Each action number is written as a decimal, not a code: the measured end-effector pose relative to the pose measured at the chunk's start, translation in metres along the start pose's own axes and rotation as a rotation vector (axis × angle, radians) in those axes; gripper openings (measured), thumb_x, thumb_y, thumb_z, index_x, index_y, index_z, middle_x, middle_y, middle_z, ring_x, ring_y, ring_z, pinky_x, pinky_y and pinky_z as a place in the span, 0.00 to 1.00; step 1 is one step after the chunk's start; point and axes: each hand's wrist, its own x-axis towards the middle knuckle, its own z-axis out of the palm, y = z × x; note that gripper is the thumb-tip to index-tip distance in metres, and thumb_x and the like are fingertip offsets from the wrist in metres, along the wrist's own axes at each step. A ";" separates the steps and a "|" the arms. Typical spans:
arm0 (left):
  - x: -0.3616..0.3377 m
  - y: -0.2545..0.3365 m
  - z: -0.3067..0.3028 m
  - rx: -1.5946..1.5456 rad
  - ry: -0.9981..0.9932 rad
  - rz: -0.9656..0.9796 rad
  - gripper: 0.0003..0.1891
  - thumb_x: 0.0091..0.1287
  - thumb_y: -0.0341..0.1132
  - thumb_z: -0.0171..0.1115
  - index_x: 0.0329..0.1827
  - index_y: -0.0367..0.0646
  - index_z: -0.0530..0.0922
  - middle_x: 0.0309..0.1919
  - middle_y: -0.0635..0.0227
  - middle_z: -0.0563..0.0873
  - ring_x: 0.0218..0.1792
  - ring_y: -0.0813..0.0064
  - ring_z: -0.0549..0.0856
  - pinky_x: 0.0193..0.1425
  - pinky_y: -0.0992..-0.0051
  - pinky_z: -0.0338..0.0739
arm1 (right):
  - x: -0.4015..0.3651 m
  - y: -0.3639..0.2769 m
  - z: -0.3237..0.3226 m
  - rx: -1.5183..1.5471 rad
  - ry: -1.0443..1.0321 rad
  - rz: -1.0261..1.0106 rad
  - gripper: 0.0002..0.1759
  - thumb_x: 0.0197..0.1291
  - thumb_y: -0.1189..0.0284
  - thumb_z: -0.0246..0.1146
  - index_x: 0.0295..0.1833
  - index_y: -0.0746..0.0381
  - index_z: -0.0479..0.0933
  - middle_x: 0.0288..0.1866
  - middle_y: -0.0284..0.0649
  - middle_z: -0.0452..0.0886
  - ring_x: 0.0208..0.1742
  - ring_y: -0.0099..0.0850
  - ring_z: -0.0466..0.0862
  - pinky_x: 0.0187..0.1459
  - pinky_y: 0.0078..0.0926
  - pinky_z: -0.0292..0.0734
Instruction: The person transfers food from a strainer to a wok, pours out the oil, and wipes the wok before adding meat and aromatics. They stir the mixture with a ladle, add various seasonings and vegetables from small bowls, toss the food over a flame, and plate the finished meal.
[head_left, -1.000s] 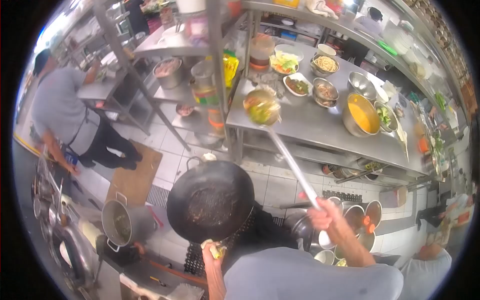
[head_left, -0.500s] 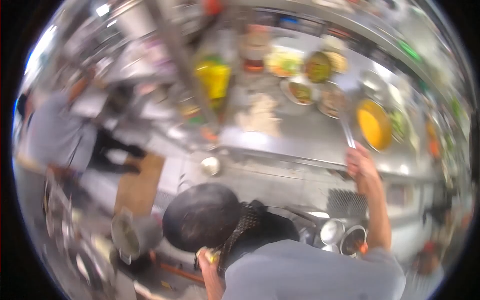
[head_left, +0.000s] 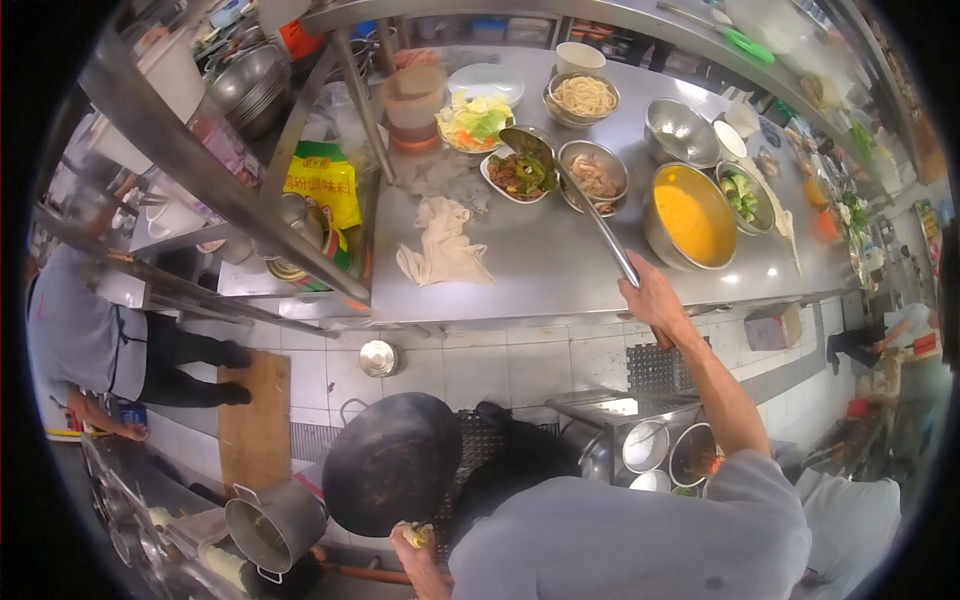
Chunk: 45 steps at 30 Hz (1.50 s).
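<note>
My right hand (head_left: 655,300) is closed around the handle of a long metal ladle (head_left: 603,232). The ladle's dark bowl is tilted over the far edge of a white dish (head_left: 489,183) of stir-fried food with green pieces. Low in the view, my left hand (head_left: 418,556) grips the handle side of a large black wok (head_left: 390,465) through a yellowish cloth (head_left: 421,536). That wok is tipped towards the camera, its inside dark with no food visible. The wok's handle itself is hidden.
On the steel counter (head_left: 560,280) stand a bowl of noodles (head_left: 583,98), a bowl of meat (head_left: 594,172), a basin of yellow liquid (head_left: 690,215) and a crumpled cloth (head_left: 445,245). A shelf post (head_left: 230,165) crosses the left. Co-workers (head_left: 80,320) stand at left and right.
The ladle has come down and left onto the edge of the dish of stir-fried food. My left hand stays on the wok. The view has turned a little and become sharper.
</note>
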 end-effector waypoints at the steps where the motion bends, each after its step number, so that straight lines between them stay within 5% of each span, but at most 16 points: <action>1: 0.006 -0.005 -0.002 0.023 0.008 0.035 0.05 0.49 0.36 0.52 0.29 0.51 0.71 0.31 0.69 0.76 0.35 0.68 0.75 0.38 0.64 0.69 | 0.001 0.000 -0.004 -0.014 -0.008 0.030 0.25 0.53 0.75 0.56 0.59 0.67 0.66 0.41 0.62 0.77 0.45 0.54 0.78 0.46 0.40 0.72; 5: 0.006 -0.002 -0.001 -0.011 0.073 0.052 0.04 0.48 0.36 0.52 0.27 0.51 0.71 0.27 0.71 0.76 0.32 0.69 0.75 0.36 0.65 0.69 | 0.004 -0.001 -0.007 -0.057 0.052 -0.064 0.26 0.52 0.74 0.58 0.59 0.67 0.65 0.31 0.55 0.77 0.32 0.48 0.79 0.38 0.38 0.72; 9: 0.001 0.012 0.003 0.068 -0.061 0.203 0.03 0.49 0.36 0.52 0.27 0.52 0.71 0.24 0.73 0.75 0.28 0.71 0.75 0.36 0.66 0.68 | 0.003 0.002 -0.010 -0.051 0.004 -0.044 0.26 0.52 0.75 0.57 0.59 0.66 0.66 0.36 0.58 0.77 0.38 0.51 0.79 0.41 0.39 0.72; 11: 0.009 0.014 -0.005 -0.150 0.039 -0.139 0.04 0.49 0.36 0.52 0.28 0.52 0.71 0.24 0.72 0.75 0.29 0.71 0.75 0.36 0.65 0.68 | 0.000 0.001 -0.013 -0.076 0.041 -0.061 0.26 0.52 0.75 0.57 0.59 0.66 0.67 0.40 0.61 0.77 0.43 0.53 0.79 0.44 0.40 0.72; 17: 0.003 0.019 -0.012 -0.103 0.064 -0.188 0.07 0.51 0.39 0.53 0.32 0.53 0.72 0.29 0.72 0.76 0.33 0.70 0.75 0.40 0.64 0.67 | -0.003 -0.004 -0.015 -0.050 0.073 -0.121 0.26 0.52 0.75 0.58 0.59 0.65 0.67 0.40 0.60 0.78 0.44 0.54 0.78 0.46 0.39 0.72; 19: 0.005 0.010 -0.025 -0.020 -0.004 0.018 0.07 0.50 0.38 0.53 0.32 0.53 0.71 0.29 0.72 0.76 0.33 0.71 0.75 0.42 0.63 0.66 | 0.000 -0.007 -0.021 -0.117 -0.083 0.072 0.26 0.51 0.75 0.58 0.59 0.66 0.67 0.40 0.60 0.78 0.44 0.53 0.79 0.46 0.39 0.73; 22: 0.005 0.013 -0.030 -0.036 0.041 -0.051 0.07 0.48 0.37 0.54 0.30 0.53 0.71 0.28 0.73 0.76 0.32 0.72 0.75 0.41 0.64 0.66 | -0.001 -0.002 -0.004 -0.106 0.121 -0.152 0.26 0.51 0.75 0.58 0.59 0.66 0.67 0.38 0.60 0.78 0.41 0.52 0.80 0.44 0.38 0.74; 27: 0.005 0.012 -0.062 -0.102 0.050 -0.127 0.07 0.46 0.37 0.55 0.29 0.53 0.71 0.25 0.73 0.76 0.29 0.72 0.75 0.36 0.67 0.67 | 0.007 -0.012 -0.002 -0.095 0.025 -0.077 0.25 0.50 0.75 0.58 0.57 0.67 0.68 0.41 0.61 0.77 0.45 0.53 0.77 0.46 0.39 0.73; 32: -0.017 0.016 -0.103 -0.066 0.089 0.014 0.07 0.46 0.36 0.55 0.29 0.53 0.71 0.25 0.71 0.77 0.28 0.71 0.75 0.33 0.68 0.68 | -0.003 -0.024 0.010 -0.178 0.213 -0.400 0.24 0.52 0.74 0.58 0.57 0.65 0.68 0.25 0.49 0.77 0.23 0.39 0.79 0.28 0.36 0.73; 35: -0.017 0.003 -0.140 -0.117 0.072 0.052 0.07 0.47 0.34 0.54 0.30 0.52 0.71 0.24 0.69 0.77 0.24 0.70 0.76 0.28 0.67 0.72 | -0.023 -0.039 0.032 0.028 0.239 -0.267 0.21 0.56 0.73 0.56 0.57 0.64 0.68 0.20 0.38 0.73 0.16 0.26 0.72 0.19 0.27 0.69; 37: -0.018 -0.011 -0.182 -0.346 -0.020 -0.009 0.07 0.50 0.32 0.52 0.33 0.49 0.71 0.23 0.67 0.77 0.23 0.69 0.78 0.23 0.67 0.75 | -0.078 -0.066 0.035 0.823 -0.113 0.231 0.19 0.62 0.71 0.55 0.59 0.55 0.67 0.15 0.22 0.59 0.12 0.13 0.59 0.12 0.12 0.54; 40: -0.036 -0.012 -0.231 -0.690 -0.050 -0.196 0.09 0.55 0.31 0.54 0.39 0.44 0.70 0.26 0.62 0.79 0.25 0.68 0.80 0.25 0.67 0.79 | -0.186 -0.114 0.083 0.942 -0.003 0.333 0.23 0.64 0.65 0.51 0.64 0.57 0.65 0.16 0.22 0.60 0.16 0.12 0.61 0.17 0.07 0.59; 41: -0.050 -0.014 -0.246 -0.762 -0.102 -0.167 0.08 0.55 0.30 0.56 0.38 0.41 0.71 0.27 0.61 0.79 0.27 0.69 0.81 0.27 0.68 0.79 | -0.209 -0.116 0.094 0.816 -0.168 0.248 0.25 0.64 0.64 0.50 0.66 0.55 0.62 0.16 0.24 0.60 0.15 0.15 0.62 0.16 0.11 0.62; 42: -0.056 -0.029 -0.265 -0.837 -0.158 -0.124 0.07 0.55 0.29 0.56 0.36 0.40 0.71 0.27 0.60 0.79 0.27 0.69 0.81 0.28 0.68 0.80 | -0.209 -0.090 0.110 0.817 -0.531 -0.155 0.26 0.63 0.65 0.50 0.67 0.55 0.59 0.16 0.26 0.61 0.13 0.18 0.65 0.12 0.15 0.61; 43: -0.066 -0.030 -0.279 -0.887 -0.230 -0.062 0.06 0.55 0.28 0.57 0.35 0.39 0.72 0.27 0.60 0.80 0.28 0.69 0.82 0.29 0.69 0.80 | -0.245 -0.097 0.122 1.152 -0.650 -0.023 0.27 0.63 0.67 0.51 0.67 0.58 0.56 0.17 0.27 0.61 0.11 0.18 0.64 0.09 0.16 0.57; 45: -0.085 -0.045 -0.303 -1.137 -0.305 0.057 0.05 0.55 0.27 0.57 0.32 0.38 0.73 0.27 0.60 0.80 0.27 0.70 0.82 0.30 0.71 0.80 | -0.269 -0.140 0.152 0.858 -1.139 -0.254 0.29 0.60 0.74 0.52 0.67 0.66 0.55 0.27 0.31 0.71 0.20 0.16 0.69 0.15 0.12 0.62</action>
